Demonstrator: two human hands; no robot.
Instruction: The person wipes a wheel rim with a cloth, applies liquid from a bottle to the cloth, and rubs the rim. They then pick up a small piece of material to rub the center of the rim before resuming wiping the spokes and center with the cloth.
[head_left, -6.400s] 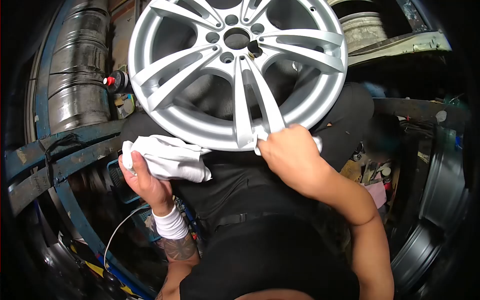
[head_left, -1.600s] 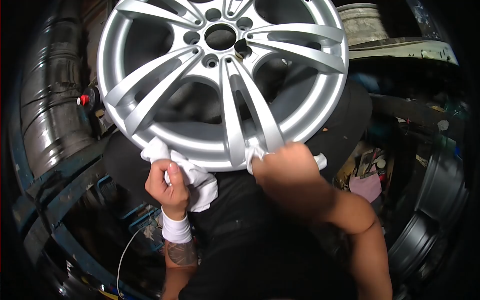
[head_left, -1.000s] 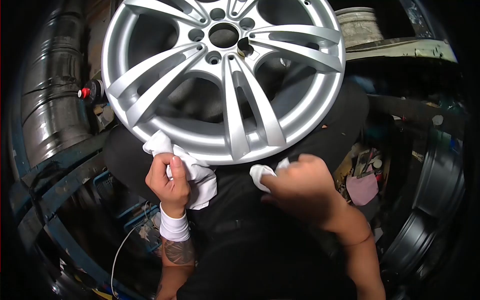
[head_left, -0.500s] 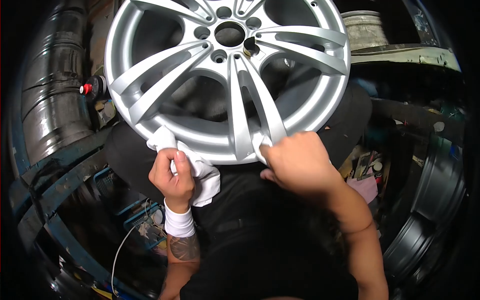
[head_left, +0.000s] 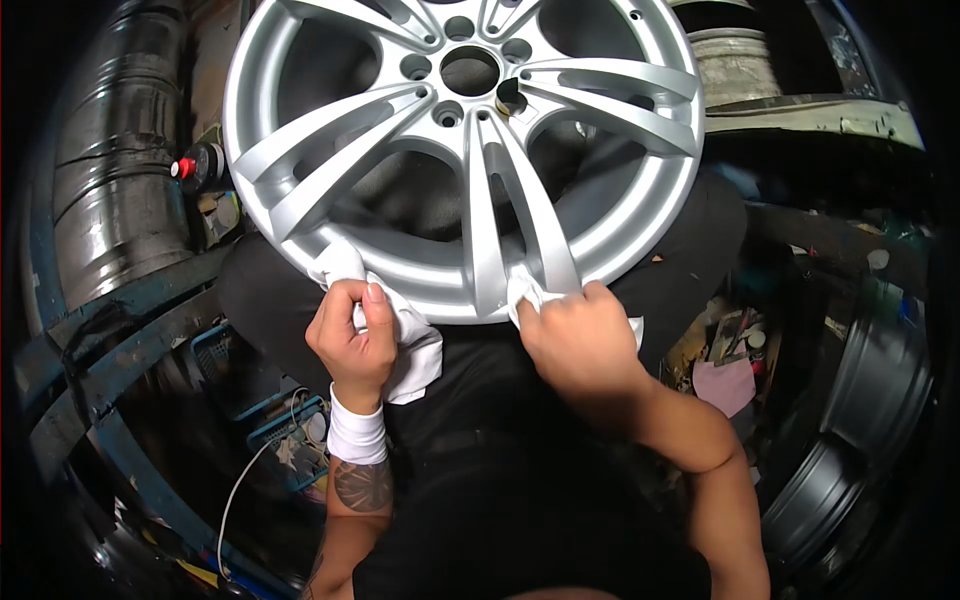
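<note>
A silver alloy wheel (head_left: 478, 200) with paired spokes rests tilted across my lap, its lower rim toward me. My left hand (head_left: 352, 335) is closed around a white cloth (head_left: 415, 350), which bunches against the lower left rim and hangs down below it. At the foot of the lowest spoke pair, my right hand (head_left: 585, 335) grips a second piece of white cloth (head_left: 522, 288). That cloth touches the spoke and rim there, and a corner of it sticks out beyond the hand. Whether the two pieces are joined is hidden.
Metal wheel barrels (head_left: 115, 210) stand stacked at left, near a dark bottle with a red cap (head_left: 183, 168). Blue baskets (head_left: 285, 425) with odds and ends sit lower left. Dark wheels (head_left: 868, 375) lie at right, and a pink scrap (head_left: 724, 387) lies among clutter.
My right hand has shifted slightly down, and more of its cloth shows at the spoke foot. My left hand still holds its cloth at the rim. The whole view has moved slightly.
</note>
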